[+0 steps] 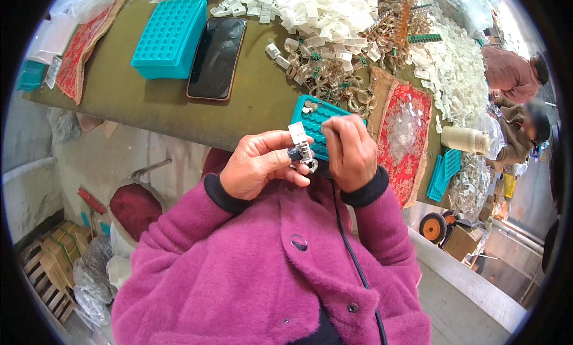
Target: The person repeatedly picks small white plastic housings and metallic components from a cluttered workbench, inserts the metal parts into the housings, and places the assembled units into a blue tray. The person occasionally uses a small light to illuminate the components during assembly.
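Note:
Between the thumb and fingers of my left hand (253,166) is a small white plastic part (297,132) with metal and dark pieces below it; a small metal ring hangs at its lower end. My right hand (352,154) is closed in a pinch over the right side of a teal tray (323,143); whatever its fingertips hold is hidden. Rows of round wells cover the tray, and a few small silvery discs (310,106) lie at its far left corner. The two hands are apart, close in front of my body at the table edge.
A heap of white plastic parts (316,14) and a pile of wire-like metal pieces (343,85) lie beyond the tray. Left stand a teal rack (168,39) and a phone (217,58). Right lies a red patterned cloth (406,136). Other people (513,73) sit far right.

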Action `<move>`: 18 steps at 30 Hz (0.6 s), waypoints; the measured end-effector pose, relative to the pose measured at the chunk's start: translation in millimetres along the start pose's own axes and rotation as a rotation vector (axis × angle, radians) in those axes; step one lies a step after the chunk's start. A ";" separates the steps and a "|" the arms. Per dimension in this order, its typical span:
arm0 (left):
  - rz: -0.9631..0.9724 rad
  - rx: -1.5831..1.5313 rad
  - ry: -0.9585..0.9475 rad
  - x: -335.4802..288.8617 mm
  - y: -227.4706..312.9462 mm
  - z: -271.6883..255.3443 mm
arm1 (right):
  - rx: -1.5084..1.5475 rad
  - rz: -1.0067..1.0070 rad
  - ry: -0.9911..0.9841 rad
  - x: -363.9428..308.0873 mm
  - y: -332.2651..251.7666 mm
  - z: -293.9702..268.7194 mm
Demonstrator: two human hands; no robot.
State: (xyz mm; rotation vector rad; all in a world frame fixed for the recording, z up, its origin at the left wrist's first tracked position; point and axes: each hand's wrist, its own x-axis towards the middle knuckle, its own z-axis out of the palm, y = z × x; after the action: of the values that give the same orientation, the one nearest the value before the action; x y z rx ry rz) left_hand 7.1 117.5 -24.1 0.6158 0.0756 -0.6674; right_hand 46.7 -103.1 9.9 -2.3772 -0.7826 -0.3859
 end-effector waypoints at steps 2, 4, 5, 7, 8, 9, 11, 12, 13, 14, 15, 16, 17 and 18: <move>-0.016 0.026 0.014 0.1 -2.6 3.2 | 0.106 -0.050 0.052 -11.6 -10.4 -6.7; -0.016 0.050 0.003 0.6 -5.2 7.7 | 0.095 -0.118 0.089 -22.3 -17.5 -9.9; -0.020 0.058 -0.004 0.9 -6.4 10.2 | 0.072 -0.140 0.106 -27.3 -19.8 -10.2; -0.051 0.083 -0.006 1.0 -7.7 15.0 | 0.026 -0.161 0.119 -36.1 -21.4 -11.0; -0.062 0.083 -0.013 1.0 -8.2 17.3 | 0.023 -0.166 0.133 -39.6 -21.5 -10.8; -0.059 0.106 -0.002 1.0 -8.8 19.5 | 0.026 -0.166 0.146 -42.6 -21.3 -10.4; -0.051 0.129 0.002 0.8 -11.1 24.4 | 0.036 -0.179 0.153 -48.3 -21.5 -12.7; -0.055 0.148 0.008 0.8 -12.9 26.8 | 0.048 -0.182 0.154 -50.2 -21.8 -13.6; -0.059 0.166 0.014 0.9 -14.9 29.1 | 0.065 -0.188 0.167 -51.6 -22.1 -14.8; -0.065 0.178 0.012 0.8 -15.8 30.4 | 0.094 -0.157 0.146 -52.5 -22.4 -16.1; -0.054 0.207 0.025 0.7 -16.7 31.4 | 0.128 -0.127 0.137 -53.1 -23.0 -17.6; -0.045 0.230 0.029 0.7 -17.2 31.9 | 0.162 -0.098 0.129 -53.5 -23.5 -19.4; -0.029 0.244 0.025 0.7 -17.7 32.2 | 0.223 -0.045 0.118 -53.9 -24.5 -21.1; 0.007 0.269 0.001 0.7 -18.4 32.4 | 0.283 0.008 0.106 -54.4 -25.7 -22.9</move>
State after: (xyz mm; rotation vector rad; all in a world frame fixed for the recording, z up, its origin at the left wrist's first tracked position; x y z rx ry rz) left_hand -7.5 87.7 -7.1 0.8742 -0.0163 -0.6761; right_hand -13.7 -124.8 15.6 -2.0784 -0.7271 -0.3684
